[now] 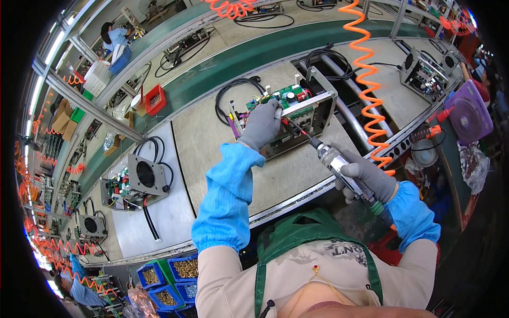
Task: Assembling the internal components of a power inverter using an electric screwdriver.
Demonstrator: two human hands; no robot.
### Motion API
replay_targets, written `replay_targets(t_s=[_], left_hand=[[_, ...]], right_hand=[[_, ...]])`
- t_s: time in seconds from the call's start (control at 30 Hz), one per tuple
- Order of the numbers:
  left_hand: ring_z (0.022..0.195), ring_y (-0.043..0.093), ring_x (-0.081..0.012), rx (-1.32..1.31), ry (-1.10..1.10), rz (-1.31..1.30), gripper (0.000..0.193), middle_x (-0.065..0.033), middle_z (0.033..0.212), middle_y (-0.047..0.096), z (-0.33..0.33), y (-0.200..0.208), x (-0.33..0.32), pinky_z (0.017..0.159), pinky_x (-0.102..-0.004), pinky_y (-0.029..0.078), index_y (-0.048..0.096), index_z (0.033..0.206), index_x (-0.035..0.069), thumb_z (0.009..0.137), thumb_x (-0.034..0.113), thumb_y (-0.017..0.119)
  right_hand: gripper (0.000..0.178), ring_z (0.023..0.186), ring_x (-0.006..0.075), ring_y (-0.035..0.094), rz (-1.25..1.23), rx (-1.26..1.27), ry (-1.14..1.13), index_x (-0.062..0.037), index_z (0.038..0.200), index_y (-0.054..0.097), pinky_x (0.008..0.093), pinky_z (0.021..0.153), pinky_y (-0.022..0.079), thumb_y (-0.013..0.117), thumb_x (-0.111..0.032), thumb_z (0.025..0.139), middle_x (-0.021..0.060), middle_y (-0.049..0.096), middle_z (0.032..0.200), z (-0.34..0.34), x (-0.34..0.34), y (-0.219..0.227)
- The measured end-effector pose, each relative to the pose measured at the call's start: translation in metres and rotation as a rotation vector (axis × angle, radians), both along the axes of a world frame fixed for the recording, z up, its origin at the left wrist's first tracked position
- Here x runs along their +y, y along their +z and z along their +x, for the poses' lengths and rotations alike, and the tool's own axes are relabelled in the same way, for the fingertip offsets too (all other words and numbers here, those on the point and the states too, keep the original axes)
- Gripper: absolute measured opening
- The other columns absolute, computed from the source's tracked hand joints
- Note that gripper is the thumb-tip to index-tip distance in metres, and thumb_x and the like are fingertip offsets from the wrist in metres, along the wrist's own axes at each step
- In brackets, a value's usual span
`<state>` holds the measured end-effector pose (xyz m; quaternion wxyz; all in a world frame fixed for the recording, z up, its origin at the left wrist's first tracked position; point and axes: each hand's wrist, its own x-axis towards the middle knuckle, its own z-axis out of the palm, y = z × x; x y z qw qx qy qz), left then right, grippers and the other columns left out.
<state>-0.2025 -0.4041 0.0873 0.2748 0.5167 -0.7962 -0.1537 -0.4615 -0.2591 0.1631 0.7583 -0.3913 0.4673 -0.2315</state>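
My right hand (366, 174), in a grey glove, is wrapped round a silver pneumatic screwdriver (334, 160). The tool's long bit points up and left toward the near side of an open electronic unit (313, 114); whether the tip touches a screw I cannot tell. That unit has a metal frame, a green circuit board (291, 96) and coloured wires. My left hand (262, 124), also gloved, is closed at the frame's near top edge, its fingertips bent over the rail. What lies under those fingers is partly hidden. A black cable (222, 100) loops behind the unit.
A similar unit with a fan (143, 177) stands on the line to the left; another (424, 71) is at the far right. An orange coiled hose (366, 79) hangs right of my unit. Blue bins of screws (185, 268) sit at lower left, a purple fan (469, 114) at right.
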Motion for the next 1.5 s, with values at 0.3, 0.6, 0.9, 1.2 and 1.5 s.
replay_targets(t_s=[0.3, 0.6, 0.9, 1.2, 1.5], left_hand=[[0.082, 0.059, -0.0395, -0.003, -0.018, 0.001, 0.019, -0.0227, 0.084, 0.061, -0.002, 0.003, -0.001, 0.074, -0.0492, 0.047, 0.055, 0.098, 0.003, 0.092, 0.02, 0.047], [0.084, 0.059, -0.0396, -0.058, 0.013, 0.01, 0.02, -0.0223, 0.086, 0.061, -0.005, 0.006, -0.001, 0.076, -0.0489, 0.048, 0.055, 0.098, 0.004, 0.092, 0.021, 0.047], [0.084, 0.059, -0.0388, -0.032, 0.025, 0.021, 0.018, -0.0223, 0.086, 0.062, -0.005, 0.002, -0.001, 0.075, -0.0462, 0.046, 0.055, 0.097, 0.002, 0.092, 0.018, 0.048], [0.08, 0.062, -0.0353, -0.109, -0.051, 0.098, 0.023, -0.0171, 0.087, 0.066, 0.008, 0.02, -0.027, 0.075, -0.0416, 0.048, 0.07, 0.095, 0.007, 0.085, 0.024, 0.059], [0.082, 0.066, -0.0302, -0.353, -0.151, 0.474, 0.036, -0.017, 0.088, 0.068, 0.003, 0.033, -0.073, 0.076, -0.0385, 0.05, 0.071, 0.098, 0.007, 0.075, 0.035, 0.065]], right_hand=[[0.086, 0.05, 0.0129, 0.055, -0.137, 0.241, 0.124, -0.0131, 0.148, 0.021, 0.0266, 0.046, 0.046, 0.065, -0.017, 0.074, 0.0065, 0.054, 0.078, -0.006, -0.006, 0.01], [0.082, 0.062, 0.0146, 0.057, -0.068, 0.136, 0.044, -0.0113, 0.149, 0.017, 0.0287, 0.045, 0.05, 0.061, -0.012, 0.079, 0.0087, 0.054, 0.087, 0.008, -0.004, 0.008], [0.084, 0.064, 0.0143, 0.057, -0.111, -0.008, -0.087, -0.012, 0.149, 0.015, 0.0276, 0.046, 0.05, 0.06, -0.012, 0.078, 0.0083, 0.053, 0.088, 0.028, 0.012, -0.035], [0.085, 0.049, 0.0193, 0.058, -0.076, -0.087, -0.182, -0.019, 0.149, 0.015, 0.0306, 0.046, 0.05, 0.056, -0.013, 0.075, 0.0124, 0.056, 0.076, 0.042, 0.025, -0.055], [0.084, 0.05, 0.0188, 0.058, -0.055, -0.087, -0.196, -0.0203, 0.15, 0.013, 0.031, 0.047, 0.05, 0.052, -0.009, 0.076, 0.0123, 0.057, 0.076, 0.048, 0.027, -0.055]])
